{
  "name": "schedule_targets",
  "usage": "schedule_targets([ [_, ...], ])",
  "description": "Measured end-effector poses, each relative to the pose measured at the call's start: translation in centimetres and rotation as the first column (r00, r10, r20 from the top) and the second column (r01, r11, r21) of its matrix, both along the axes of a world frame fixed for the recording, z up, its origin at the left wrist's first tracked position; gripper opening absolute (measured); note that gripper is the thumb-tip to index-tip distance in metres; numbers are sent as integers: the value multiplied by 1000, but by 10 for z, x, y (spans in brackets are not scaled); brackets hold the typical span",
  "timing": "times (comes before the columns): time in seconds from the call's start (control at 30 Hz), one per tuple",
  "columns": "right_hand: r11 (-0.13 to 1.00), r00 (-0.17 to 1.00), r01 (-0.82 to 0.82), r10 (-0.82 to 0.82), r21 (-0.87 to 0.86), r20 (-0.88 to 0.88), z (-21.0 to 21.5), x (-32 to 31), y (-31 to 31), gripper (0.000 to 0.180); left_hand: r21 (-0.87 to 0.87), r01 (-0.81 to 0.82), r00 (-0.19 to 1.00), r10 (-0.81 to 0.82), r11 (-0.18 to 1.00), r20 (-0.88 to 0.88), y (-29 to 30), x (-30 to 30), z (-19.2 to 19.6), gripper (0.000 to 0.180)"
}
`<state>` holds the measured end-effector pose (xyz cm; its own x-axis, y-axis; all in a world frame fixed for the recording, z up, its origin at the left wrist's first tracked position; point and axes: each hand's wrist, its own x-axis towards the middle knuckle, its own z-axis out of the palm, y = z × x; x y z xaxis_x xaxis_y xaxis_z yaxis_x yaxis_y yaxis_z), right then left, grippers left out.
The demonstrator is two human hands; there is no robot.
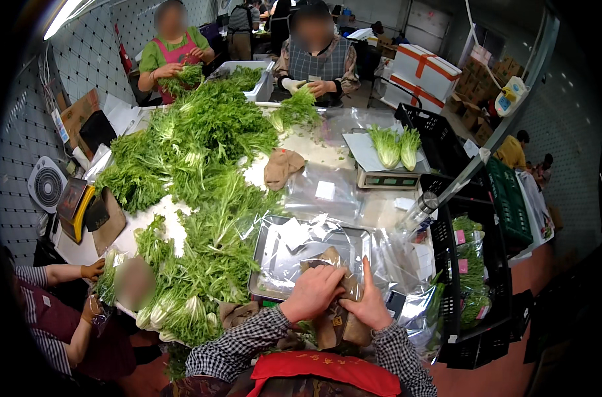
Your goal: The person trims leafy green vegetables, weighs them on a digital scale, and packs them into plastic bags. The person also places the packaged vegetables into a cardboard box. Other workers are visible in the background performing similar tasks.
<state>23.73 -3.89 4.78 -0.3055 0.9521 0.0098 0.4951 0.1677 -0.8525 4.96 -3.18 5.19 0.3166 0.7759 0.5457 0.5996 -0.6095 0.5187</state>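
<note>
The left hand (312, 291) and right hand (370, 303) partly hide crumpled brown cloth (343, 331). Two far co-workers' faces (313, 32) are blurred. The lower edge crops the black-and-white checked right sleeve (401, 359).

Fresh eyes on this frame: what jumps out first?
The big heap of leafy greens, spread over the left and middle of the table. Next, the shiny metal tray right in front of the person, with the left hand and right hand at its near edge by some brown cloth. Then two pale-stemmed heads on the scale, far right of the tabletop.
</note>
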Motion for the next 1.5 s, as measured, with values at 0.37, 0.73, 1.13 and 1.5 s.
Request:
schedule_targets([
  [0.37, 999, 1000, 8, -9, -36, -26, -3, -7, 5, 107, -199, 296, 951, -270, 934, 150, -8, 19, -1, 13],
  [0.73, 913, 753, 126, -343, -388, -562, -25, 21, -4, 39, -160, -167, 918, 212, 973, 335, -61, -39, -47, 60],
  [1.13, 798, 518, -139, -446, -586, -730, -58, 3, -5, 53, -609, 176, 859, 180, 774, 478, -59, -32, -70, 39],
  [1.5, 780, 552, -29, -509, -625, -661, -39, -4, -7, 48, -623, 400, 916, -268, 672, 299, -79, -61, -52, 19],
])
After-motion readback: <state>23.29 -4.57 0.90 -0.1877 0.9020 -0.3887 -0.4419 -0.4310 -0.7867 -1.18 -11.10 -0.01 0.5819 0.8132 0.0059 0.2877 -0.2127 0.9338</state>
